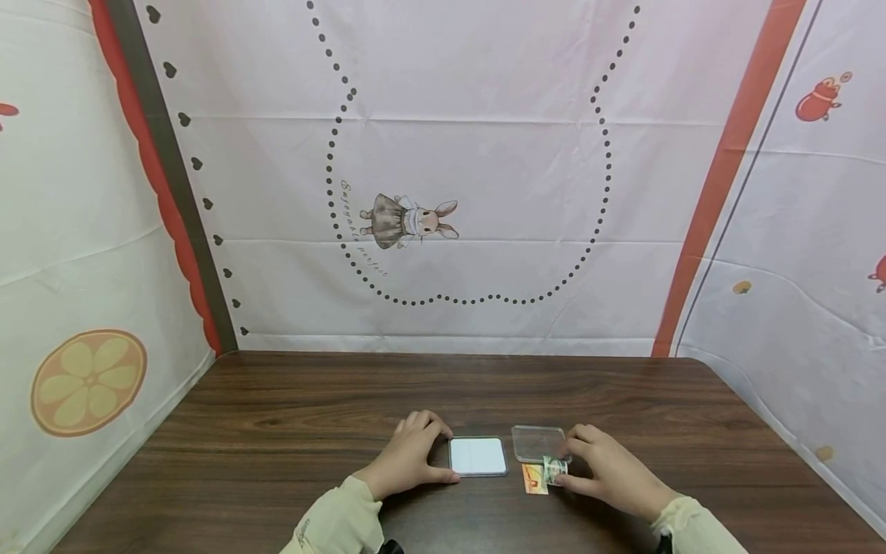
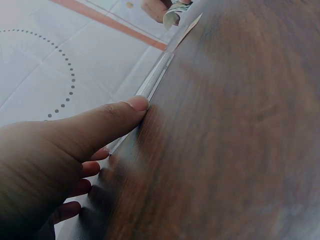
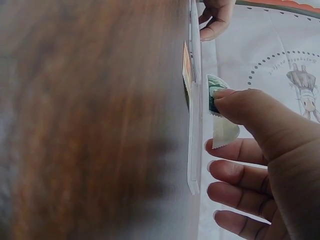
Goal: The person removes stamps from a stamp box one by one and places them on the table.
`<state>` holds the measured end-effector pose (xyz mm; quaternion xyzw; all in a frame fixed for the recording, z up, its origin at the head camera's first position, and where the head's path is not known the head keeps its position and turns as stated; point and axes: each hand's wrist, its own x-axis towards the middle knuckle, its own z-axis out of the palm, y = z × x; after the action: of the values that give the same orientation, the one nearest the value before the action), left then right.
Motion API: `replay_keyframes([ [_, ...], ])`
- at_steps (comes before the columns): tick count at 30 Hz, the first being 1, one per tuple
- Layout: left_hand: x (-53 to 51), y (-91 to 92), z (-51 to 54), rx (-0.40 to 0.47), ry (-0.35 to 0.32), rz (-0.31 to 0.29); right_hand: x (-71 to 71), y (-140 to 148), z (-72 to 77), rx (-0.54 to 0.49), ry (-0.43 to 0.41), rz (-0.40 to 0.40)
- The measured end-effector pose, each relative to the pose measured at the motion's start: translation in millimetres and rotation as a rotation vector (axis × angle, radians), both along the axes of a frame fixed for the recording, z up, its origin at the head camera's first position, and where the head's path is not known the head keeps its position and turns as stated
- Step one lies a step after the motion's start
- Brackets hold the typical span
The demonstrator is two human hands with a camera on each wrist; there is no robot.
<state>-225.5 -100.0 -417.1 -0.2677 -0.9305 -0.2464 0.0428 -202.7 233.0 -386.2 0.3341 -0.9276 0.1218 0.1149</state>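
Observation:
A shallow clear case with a white insert (image 1: pixel 477 456) lies flat on the table. My left hand (image 1: pixel 408 454) grips its left end, thumb at the near edge and fingers at the far one; the left wrist view shows the thumb (image 2: pixel 137 103) against its side. My right hand (image 1: pixel 609 468) pinches a curved green stamp (image 3: pixel 214 95) with perforated edges, held just off the table. An orange stamp (image 1: pixel 534 478) lies on the table beside it, partly covered by the green one in the head view. Behind the stamps lies a clear empty lid (image 1: pixel 536 443).
The dark wood-grain table (image 1: pixel 311 408) runs back to a white printed cloth (image 1: pixel 484 192) with a rabbit drawing. More printed cloth hangs along the left side (image 1: pixel 90 269) and the right side (image 1: pixel 796 269).

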Motion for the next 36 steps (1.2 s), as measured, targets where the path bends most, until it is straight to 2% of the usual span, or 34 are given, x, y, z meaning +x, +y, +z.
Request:
replay_keyframes([
  [9,0.9,0.1,1.2,0.000,0.003,-0.001,1.4,2.6,-1.1,0.000,0.046,0.014],
  [36,0.5,-0.4,1.1,-0.007,-0.002,-0.006,4.2,8.6,-2.0,0.008,0.038,0.036],
])
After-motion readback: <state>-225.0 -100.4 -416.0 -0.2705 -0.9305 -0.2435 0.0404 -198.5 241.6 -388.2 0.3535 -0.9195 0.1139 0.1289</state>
